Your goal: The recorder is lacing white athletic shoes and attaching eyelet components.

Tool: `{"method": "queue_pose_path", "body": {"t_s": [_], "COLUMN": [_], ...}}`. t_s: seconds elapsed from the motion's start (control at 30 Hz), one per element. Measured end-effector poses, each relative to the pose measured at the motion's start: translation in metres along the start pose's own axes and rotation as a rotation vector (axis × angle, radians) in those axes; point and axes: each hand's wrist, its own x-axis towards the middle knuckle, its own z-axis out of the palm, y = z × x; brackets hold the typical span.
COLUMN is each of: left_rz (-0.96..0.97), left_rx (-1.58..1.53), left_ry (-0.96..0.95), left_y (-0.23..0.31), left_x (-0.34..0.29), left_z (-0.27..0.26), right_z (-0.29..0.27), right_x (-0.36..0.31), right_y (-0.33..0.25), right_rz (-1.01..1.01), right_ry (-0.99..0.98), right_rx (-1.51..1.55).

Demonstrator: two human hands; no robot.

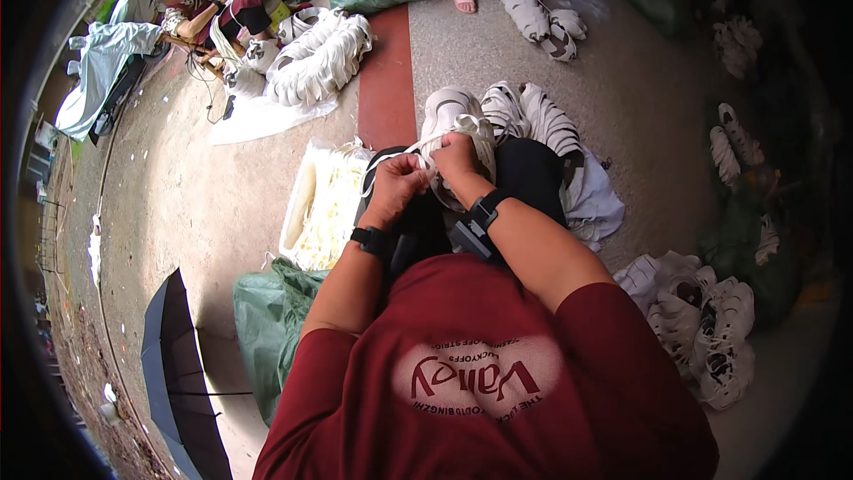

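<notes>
Bright daylight, dark fisheye edges

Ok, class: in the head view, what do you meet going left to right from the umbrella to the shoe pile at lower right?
Dark umbrella, white tray of pale laces, left hand, right hand, white cloth, shoe pile.

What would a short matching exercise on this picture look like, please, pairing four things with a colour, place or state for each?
Column one:
1. shoe by the right hand
2. bin
3. umbrella
4. slipper

Column two:
A. pink, near the top edge
B. dark and opened, at lower left
C. off-white, with a lace at the left hand
D. filled with loose laces

Pairs: 1-C, 2-D, 3-B, 4-A
</notes>
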Motion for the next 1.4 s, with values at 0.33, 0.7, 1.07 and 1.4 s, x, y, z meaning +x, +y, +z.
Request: {"method": "queue_pose_path", "body": {"t_s": [0.33, 0.7, 1.07, 1.4], "left_rz": [0.136, 0.483, 0.462, 0.554], "left_rx": [0.679, 1.079, 1.334, 1.363], "left_ry": [-0.127, 0.000, 0.093, 0.171], "left_y": [0.024, 0.015, 0.002, -0.012], "left_x": [-0.022, 0.038, 0.058, 0.068], "left_z": [0.022, 0.058, 0.078, 0.079], "right_z": [-0.074, -0.073, -0.074, -0.071], "right_x": [-0.023, -0.007, 0.003, 0.019], "right_y": [0.004, 0.026, 0.039, 0.049], "right_rz": [-0.549, -0.521, -0.567, -0.382], "right_ry": [0.128, 0.180, 0.155, 0.048], "right_rx": [-0.345, -0.328, -0.218, 0.099]}}
